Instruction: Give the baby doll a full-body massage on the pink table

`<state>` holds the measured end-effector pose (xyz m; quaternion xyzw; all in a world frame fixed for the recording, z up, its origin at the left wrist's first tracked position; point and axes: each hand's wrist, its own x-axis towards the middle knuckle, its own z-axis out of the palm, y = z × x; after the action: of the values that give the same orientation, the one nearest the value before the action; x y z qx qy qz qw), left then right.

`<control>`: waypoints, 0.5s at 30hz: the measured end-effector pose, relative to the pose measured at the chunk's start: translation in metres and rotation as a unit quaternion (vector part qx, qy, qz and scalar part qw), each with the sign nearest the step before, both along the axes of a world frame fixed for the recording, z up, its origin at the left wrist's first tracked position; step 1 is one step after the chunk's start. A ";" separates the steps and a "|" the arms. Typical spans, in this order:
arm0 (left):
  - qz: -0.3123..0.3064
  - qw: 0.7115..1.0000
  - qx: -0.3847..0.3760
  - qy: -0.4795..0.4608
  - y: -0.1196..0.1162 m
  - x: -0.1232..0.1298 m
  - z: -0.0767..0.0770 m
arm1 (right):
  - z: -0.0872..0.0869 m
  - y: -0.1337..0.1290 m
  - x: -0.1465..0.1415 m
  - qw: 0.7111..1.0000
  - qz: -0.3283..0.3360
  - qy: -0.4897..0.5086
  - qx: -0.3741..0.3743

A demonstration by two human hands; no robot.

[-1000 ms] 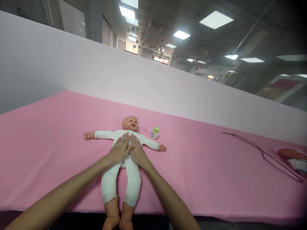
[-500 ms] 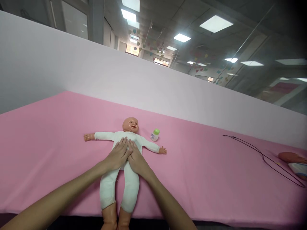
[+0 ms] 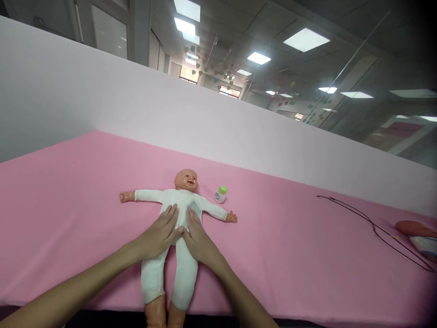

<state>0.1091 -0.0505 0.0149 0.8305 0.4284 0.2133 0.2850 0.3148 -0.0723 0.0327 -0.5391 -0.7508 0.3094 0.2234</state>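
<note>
Lying face-up on the pink sheet (image 3: pixel 290 255) in the head view, the cloth-bodied baby doll (image 3: pixel 181 198) is judged light, soft in the torso, stiffer and slicker at its plastic-looking head and extremities, best held beneath the torso. Left hand (image 3: pixel 160 234) and right hand (image 3: pixel 200 239) rest flat on its torso, fingers extended, gripping nothing. Count: one green-capped bottle (image 3: pixel 220 195), one dark cord (image 3: pixel 372 222), one apparent second doll (image 3: pixel 414 229), partly cut off.

Green-capped bottle (image 3: pixel 220 195) on pink cloth (image 3: pixel 293 259). Farther right, black cord (image 3: pixel 373 223) in a long loop; near it, doll (image 3: pixel 417 233), cut off at edge. Behind, white wall (image 3: pixel 170 123); beyond, ceiling lights (image 3: pixel 306 40).
</note>
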 end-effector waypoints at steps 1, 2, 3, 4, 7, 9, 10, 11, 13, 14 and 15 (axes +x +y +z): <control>-0.012 1.000 0.025 0.002 0.004 0.008 0.002 | 0.002 0.006 -0.004 1.000 0.017 -0.002 0.010; -0.014 0.999 0.043 0.006 0.010 0.016 0.003 | 0.003 0.016 -0.007 0.999 0.026 -0.007 0.018; -0.007 0.999 0.053 0.012 0.019 0.022 0.004 | 0.004 0.026 -0.009 0.999 0.023 -0.014 0.027; 0.009 0.998 0.054 0.016 0.029 0.026 0.004 | 0.004 0.036 -0.008 0.999 0.009 -0.020 0.035; 0.069 0.997 0.027 0.013 0.051 0.019 0.002 | 0.001 0.052 0.003 0.997 -0.060 -0.015 0.051; 0.089 0.996 -0.010 0.005 0.050 0.003 -0.002 | -0.003 0.045 0.014 0.995 -0.091 0.004 0.036; 0.092 0.995 -0.034 0.002 0.044 -0.006 -0.004 | -0.005 0.036 0.019 0.995 -0.096 0.014 0.020; 0.093 0.994 -0.059 0.002 0.035 -0.015 -0.007 | -0.006 0.025 0.022 0.995 -0.094 0.020 0.002; 0.089 0.991 -0.097 0.006 0.013 -0.027 -0.010 | -0.007 0.002 0.023 0.996 -0.083 0.027 -0.029; 0.080 0.992 -0.101 0.009 0.002 -0.029 -0.009 | -0.005 -0.008 0.021 0.996 -0.073 0.026 -0.038; 0.063 0.994 -0.091 0.010 -0.006 -0.028 -0.008 | -0.003 -0.015 0.018 0.997 -0.061 0.023 -0.040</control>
<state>0.0813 -0.0565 0.0071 0.7745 0.5008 0.1824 0.3408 0.3325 -0.0868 0.0295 -0.5846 -0.6984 0.3376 0.2376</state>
